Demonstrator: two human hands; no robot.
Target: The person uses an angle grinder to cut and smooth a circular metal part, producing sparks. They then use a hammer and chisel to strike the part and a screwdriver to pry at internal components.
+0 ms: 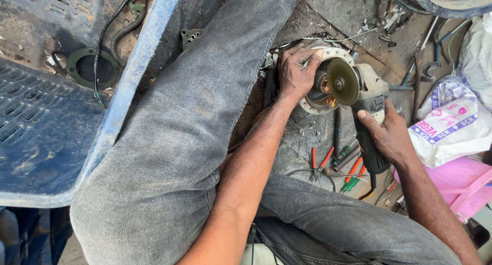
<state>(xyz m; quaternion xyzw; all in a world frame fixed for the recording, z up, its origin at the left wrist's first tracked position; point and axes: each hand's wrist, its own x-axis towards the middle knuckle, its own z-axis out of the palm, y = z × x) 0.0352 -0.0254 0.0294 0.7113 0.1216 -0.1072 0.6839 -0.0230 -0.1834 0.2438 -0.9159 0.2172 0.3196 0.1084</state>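
Grinding a metal ring on the floor.
Blue panel (pixel 46 126) lies left; right hand (pixel 389 137) is clenched round the grinder (pixel 366 101), its disc (pixel 342 81) sparking on the ring (pixel 328 55), which the left hand (pixel 297 70) presses down.

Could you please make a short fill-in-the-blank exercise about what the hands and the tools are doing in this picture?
1. The right hand grips the body of an angle ____.
2. The left hand presses on a round metal part that lies on the ____.
3. Where the grinder's disc meets the part, small orange ____ fly.
4. Pliers with ____ handles lie near the cable.

Missing words: grinder; ground; sparks; red
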